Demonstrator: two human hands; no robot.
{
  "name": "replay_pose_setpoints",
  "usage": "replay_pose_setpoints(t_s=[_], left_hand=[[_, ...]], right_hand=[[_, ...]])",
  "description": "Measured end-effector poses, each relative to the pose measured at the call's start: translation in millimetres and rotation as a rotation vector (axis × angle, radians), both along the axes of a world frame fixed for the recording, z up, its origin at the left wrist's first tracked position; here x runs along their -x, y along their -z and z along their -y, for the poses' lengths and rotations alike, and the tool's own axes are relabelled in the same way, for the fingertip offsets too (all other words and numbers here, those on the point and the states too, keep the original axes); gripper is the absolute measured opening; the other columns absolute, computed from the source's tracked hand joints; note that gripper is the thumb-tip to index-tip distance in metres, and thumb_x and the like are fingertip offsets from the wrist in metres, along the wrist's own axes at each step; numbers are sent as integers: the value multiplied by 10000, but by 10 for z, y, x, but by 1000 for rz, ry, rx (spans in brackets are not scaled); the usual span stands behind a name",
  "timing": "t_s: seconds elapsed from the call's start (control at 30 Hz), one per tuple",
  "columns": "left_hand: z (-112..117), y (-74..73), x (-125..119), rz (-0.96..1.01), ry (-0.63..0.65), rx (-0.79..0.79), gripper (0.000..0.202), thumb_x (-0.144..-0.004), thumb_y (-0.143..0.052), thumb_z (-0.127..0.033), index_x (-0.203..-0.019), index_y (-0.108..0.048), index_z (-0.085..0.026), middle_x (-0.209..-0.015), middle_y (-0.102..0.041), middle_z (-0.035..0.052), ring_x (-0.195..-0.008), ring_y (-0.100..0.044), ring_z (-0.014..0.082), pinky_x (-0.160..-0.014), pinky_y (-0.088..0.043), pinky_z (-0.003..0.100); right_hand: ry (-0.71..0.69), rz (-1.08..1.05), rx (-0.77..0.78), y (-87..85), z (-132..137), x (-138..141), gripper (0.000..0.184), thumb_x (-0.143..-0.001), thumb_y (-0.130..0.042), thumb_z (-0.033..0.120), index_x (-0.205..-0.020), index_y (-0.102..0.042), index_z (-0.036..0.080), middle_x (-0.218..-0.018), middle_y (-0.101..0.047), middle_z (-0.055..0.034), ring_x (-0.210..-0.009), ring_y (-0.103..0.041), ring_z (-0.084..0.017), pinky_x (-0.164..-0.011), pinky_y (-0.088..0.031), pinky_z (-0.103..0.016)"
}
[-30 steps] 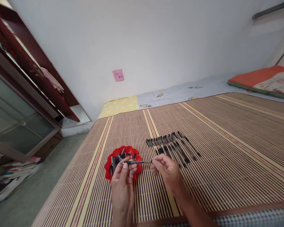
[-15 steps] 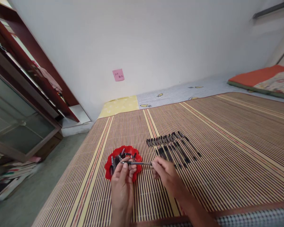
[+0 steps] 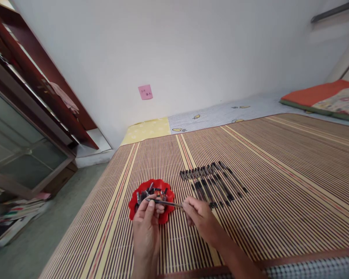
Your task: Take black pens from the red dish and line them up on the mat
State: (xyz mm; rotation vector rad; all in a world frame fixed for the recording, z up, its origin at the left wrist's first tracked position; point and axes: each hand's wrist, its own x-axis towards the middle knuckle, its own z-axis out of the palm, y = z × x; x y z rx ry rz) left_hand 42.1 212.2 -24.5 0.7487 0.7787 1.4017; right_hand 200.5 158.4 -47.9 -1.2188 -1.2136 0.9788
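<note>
Pen point(image 3: 168, 203): right end being tipped nearer than earlier, near the red bowl point(image 3: 171, 195).
Grip: both ends being pinched by left hand point(image 3: 147, 226) and right hand point(image 3: 200, 217).
Handling: likely light, stiff; being best held mid-length.

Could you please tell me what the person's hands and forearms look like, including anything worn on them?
The left hand and right hand are bare, without gloves. No sleeve, watch or bracelet shows on the left forearm or the right forearm within the picture. I can make out no rings, though parts of both hands are hidden.
</note>
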Motion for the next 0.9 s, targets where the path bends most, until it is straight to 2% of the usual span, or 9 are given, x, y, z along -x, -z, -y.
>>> replay_pose_setpoints(t_s=[0.13,0.23,0.3,0.37,0.5,0.57,0.7,0.9], left_hand=[[-49,-31,73,-65,50,-5,301,-706,-817,-275,-967,-740,-148,-777,-712,34,-626,-600,84,-653,-521,187],[-91,2,126,-158,97,28,359,-692,-824,-296,-1004,-742,-138,-762,-708,35,-591,-567,80,-618,-496,194],[-93,42,122,-234,119,25,373,-709,-811,-311,-1028,-741,-130,-773,-707,38,-580,-548,78,-605,-483,202],[-64,72,79,-294,144,5,390,-734,-791,-332,-1064,-732,-132,-831,-721,55,-598,-560,87,-624,-489,224],[33,74,-46,-366,115,-19,465,-778,-739,-383,-1198,-669,-195,-1142,-712,107,-769,-665,149,-686,-521,269],[55,76,-76,-394,73,-33,458,-804,-705,-405,-1217,-648,-214,-1204,-692,111,-799,-676,158,-656,-513,258],[5,147,-41,-387,-10,-39,397,-823,-684,-412,-1144,-658,-181,-1054,-733,100,-708,-647,127,-610,-486,232],[-71,209,25,-351,-124,-22,386,-763,-734,-397,-1065,-678,-163,-905,-730,61,-625,-600,105,-560,-456,221]], right_hand=[[-113,16,91,-7,23,12,332,-984,-426,382,-714,-510,208,-568,-460,55,-535,-492,-113,-549,-372,-239],[-156,133,65,-28,33,60,176,-914,-533,254,-764,-601,192,-701,-544,27,-656,-538,-117,-612,-386,-230],[-110,216,19,-30,31,115,82,-834,-584,146,-796,-641,191,-795,-570,16,-715,-545,-113,-653,-390,-223],[-67,242,5,-10,18,154,105,-787,-584,90,-790,-627,186,-802,-562,20,-701,-535,-104,-651,-388,-215],[35,270,32,92,-36,49,77,-823,-550,133,-774,-563,190,-681,-528,40,-639,-519,-113,-597,-370,-214],[137,347,67,150,-65,-90,68,-847,-535,162,-790,-557,192,-662,-538,35,-632,-530,-123,-590,-361,-220],[302,619,194,223,-107,-315,58,-830,-548,128,-824,-564,184,-666,-583,10,-631,-562,-140,-580,-316,-234],[301,865,364,203,-129,-279,115,-844,-550,112,-939,-590,162,-803,-675,-59,-778,-657,-193,-612,-336,-256]])
